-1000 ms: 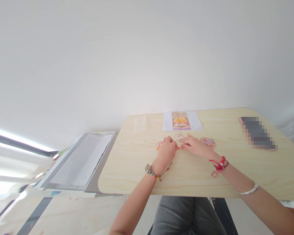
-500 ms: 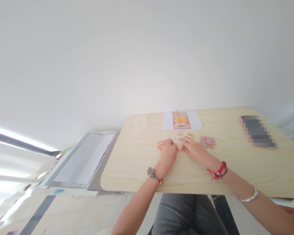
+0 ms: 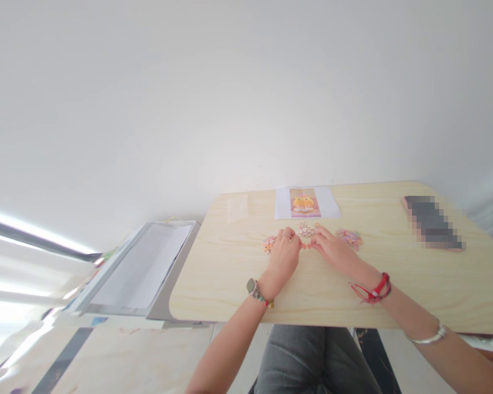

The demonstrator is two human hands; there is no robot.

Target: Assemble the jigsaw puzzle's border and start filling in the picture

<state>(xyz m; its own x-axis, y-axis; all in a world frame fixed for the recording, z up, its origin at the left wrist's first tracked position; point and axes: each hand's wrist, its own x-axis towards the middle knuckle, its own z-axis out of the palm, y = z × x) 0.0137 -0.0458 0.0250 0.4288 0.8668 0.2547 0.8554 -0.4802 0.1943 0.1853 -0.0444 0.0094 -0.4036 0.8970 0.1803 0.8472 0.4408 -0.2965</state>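
Wooden table (image 3: 230,273) — puzzle pieces (image 3: 348,237), picture sheet (image 3: 306,202).

Both hands rest on the table (image 3: 394,306), fingertips meeting near its middle. Left hand (image 3: 283,254) sits left of that meeting point, right hand (image 3: 332,250) to its right. Just beyond the fingertips lies 1 cluster of puzzle pieces (image 3: 307,230). A 2nd cluster (image 3: 268,243) lies just left of the left hand's fingers, and a 3rd cluster (image 3: 349,237) just right of the right hand's fingers. Further beyond the fingertips, at the table's far edge, lies a printed sheet (image 3: 306,202). Well right of the fingers lies a phone (image 3: 432,222). Off the table, well left of the fingers, sits a stack of papers (image 3: 142,268).
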